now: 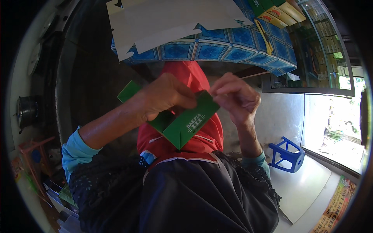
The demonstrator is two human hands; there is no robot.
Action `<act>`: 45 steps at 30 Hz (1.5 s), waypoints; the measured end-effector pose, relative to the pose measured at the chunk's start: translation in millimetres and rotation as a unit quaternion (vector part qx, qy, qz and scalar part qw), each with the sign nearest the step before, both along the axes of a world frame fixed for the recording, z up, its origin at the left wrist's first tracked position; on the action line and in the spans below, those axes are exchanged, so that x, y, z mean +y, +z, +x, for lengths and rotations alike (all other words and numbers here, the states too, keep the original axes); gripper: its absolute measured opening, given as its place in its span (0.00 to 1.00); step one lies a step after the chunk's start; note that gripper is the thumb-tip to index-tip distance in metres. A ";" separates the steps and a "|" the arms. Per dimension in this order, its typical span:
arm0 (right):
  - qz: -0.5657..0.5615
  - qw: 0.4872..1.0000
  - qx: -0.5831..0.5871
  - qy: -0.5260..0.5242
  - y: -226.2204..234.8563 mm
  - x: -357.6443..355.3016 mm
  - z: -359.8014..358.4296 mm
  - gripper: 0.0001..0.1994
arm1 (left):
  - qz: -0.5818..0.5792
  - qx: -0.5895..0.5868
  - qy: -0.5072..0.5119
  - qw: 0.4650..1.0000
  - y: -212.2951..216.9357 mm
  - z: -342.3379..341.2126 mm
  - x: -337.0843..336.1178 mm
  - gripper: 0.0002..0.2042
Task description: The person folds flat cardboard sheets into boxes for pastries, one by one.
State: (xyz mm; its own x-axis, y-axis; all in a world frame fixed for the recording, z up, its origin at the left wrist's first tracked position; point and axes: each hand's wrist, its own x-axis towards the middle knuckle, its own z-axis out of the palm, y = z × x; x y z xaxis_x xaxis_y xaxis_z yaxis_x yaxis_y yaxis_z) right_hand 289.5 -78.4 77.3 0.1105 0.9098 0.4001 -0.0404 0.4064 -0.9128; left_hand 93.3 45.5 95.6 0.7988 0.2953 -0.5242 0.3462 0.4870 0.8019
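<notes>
A green cardboard box (191, 126) with pale print on its side is held over my lap, tilted, its opening partly showing. A green flap (129, 91) sticks out to the left behind my wrist. My left hand (169, 95) reaches over the opening with curled fingers gripping the box's inner edge; the fingertips are partly hidden and slightly blurred. At the box's far right end my right hand (237, 96) has its thumb and fingers bent together, pinching the corner. Red cloth (186, 75) covers my lap beneath the box.
Ahead stands a table with a blue tiled-pattern cloth (211, 50). Pale cut cardboard sheets (163, 23), a yellow cutter knife (265, 37) and several green and yellow boxes (278, 15) lie on it. A glass display case (322, 50) stands right; a blue plastic stool (287, 155) lies nearby.
</notes>
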 end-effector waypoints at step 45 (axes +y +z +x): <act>-0.277 0.944 0.002 -0.180 -148.6 -20.0 -12.8 0.19 | 0.217 -0.019 0.337 0.916 -116.4 -55.4 -30.9 0.18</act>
